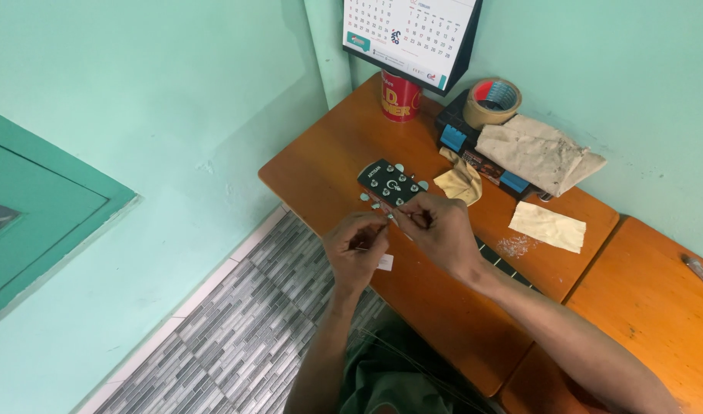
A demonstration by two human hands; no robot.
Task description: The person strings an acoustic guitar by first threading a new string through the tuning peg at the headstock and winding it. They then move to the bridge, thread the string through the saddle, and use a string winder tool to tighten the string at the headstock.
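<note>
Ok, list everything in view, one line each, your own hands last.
Guitar head: one, black, on the table by the hands.
Table: one, orange-brown wood, against the green wall.
Calendar: one, white, standing at the back.
Can: one, red, below the calendar.
Tape roll: one, tan, on a dark box.
Cloth: one, beige, dirty, over the box.
Paper: one, cream, right of centre.
Left hand: pinching something thin.
Right hand: at the guitar head.

Mint-green walls (175, 100) meet at a far corner. An orange wooden table (443, 307) stands against the right wall. Grey patterned floor tiles (236, 337) lie near left, beside a darker green panel (37, 207).
</note>
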